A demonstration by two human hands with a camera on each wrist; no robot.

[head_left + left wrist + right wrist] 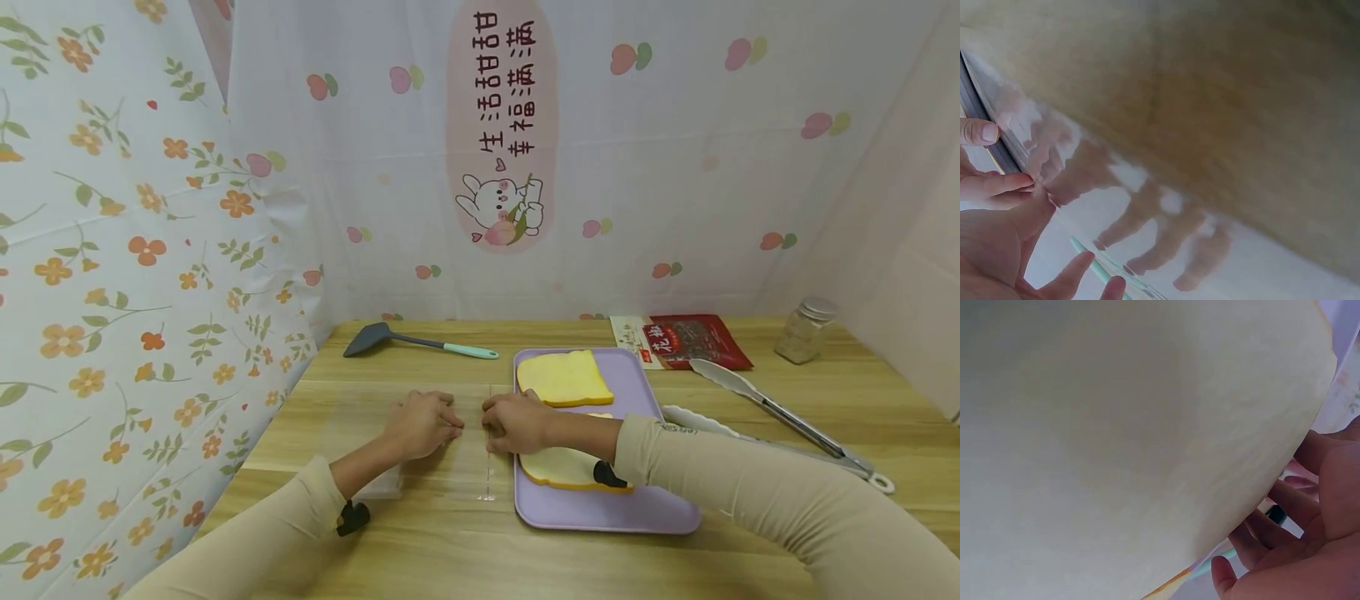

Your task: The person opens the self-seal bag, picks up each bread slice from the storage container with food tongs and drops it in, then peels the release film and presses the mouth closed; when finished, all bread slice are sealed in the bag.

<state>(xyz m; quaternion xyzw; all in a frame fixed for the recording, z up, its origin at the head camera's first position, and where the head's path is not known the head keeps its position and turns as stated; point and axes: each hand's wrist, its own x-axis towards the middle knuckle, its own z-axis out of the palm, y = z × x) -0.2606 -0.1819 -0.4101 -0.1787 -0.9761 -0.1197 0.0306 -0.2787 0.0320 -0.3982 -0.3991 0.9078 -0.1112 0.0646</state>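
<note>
A flat, clear plastic bag (468, 475) lies on the table left of the lilac tray, a strip running down near its right end. My left hand (423, 423) pinches the plastic; in the left wrist view its fingertips meet at the shiny film (1166, 219), which mirrors the fingers. My right hand (517, 421) reaches across the tray (607, 518) and grips the bag's right end with curled fingers. Two bread slices lie on the tray: a yellow-topped slice (566, 377) at the back and a paler slice (562, 467) under my right wrist. The paler slice hides some right fingertips in the right wrist view.
A grey turner (375, 337) with a mint handle lies at the back left. Behind the tray's right side is a red spice packet (697, 340). Metal tongs (787, 417) spread open at the right, partly under my right sleeve. A lidded glass jar (806, 332) stands back right.
</note>
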